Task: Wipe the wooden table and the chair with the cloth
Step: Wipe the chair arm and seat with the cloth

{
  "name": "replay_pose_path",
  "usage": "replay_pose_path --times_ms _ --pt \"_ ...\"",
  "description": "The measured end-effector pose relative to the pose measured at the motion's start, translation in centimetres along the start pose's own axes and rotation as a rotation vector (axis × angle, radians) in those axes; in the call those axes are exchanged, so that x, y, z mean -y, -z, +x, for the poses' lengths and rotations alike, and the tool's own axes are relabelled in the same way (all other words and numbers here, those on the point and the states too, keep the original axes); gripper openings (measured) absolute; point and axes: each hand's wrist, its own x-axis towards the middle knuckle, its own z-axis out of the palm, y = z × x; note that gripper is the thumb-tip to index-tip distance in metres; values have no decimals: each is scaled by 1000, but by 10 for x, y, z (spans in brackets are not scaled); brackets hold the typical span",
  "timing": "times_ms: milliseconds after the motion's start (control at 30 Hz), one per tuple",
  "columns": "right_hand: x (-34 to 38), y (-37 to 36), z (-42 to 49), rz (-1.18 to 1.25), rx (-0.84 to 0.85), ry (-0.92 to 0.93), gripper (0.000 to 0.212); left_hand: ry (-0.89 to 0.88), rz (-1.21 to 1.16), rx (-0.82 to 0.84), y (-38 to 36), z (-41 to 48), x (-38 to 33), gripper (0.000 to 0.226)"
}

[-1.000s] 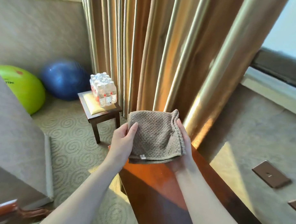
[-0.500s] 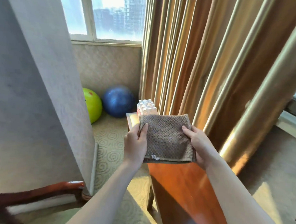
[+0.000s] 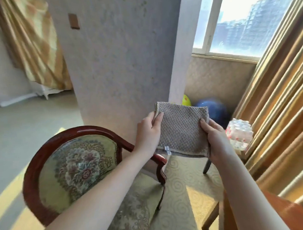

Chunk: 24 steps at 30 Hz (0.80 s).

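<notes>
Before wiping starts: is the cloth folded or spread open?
Folded. The cloth is a compact square with layered edges along its bottom, held up between the left hand and right hand.

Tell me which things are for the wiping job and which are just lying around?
For the job: folded brown waffle cloth, held by left hand and right hand; red-framed floral chair; orange wooden table.

Lying about: blue ball, green ball, plastic-wrapped bottle pack.

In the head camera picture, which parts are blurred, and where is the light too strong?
Head view: the bottle pack at right is smeared by motion blur, the cloth stays fairly sharp; the window is overexposed, washing out the sky; wide-angle distortion bends the curtain folds.
</notes>
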Motion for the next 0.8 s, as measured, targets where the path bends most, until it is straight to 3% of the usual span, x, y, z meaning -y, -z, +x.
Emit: replay_pose_path --times_ms 267,400,567,800 --pt "-47 -163 3 47 272 -139 23 98 57 -236 156 -2 47 36" --pt "-86 -236 -3 168 384 -343 20 188 100 -294 228 -10 90 39" --pt "-162 -320 8 162 343 -514 35 283 145 -329 304 -6 160 37" --pt "-246 -401 33 138 269 -544 26 375 96 -250 368 18 257 35"
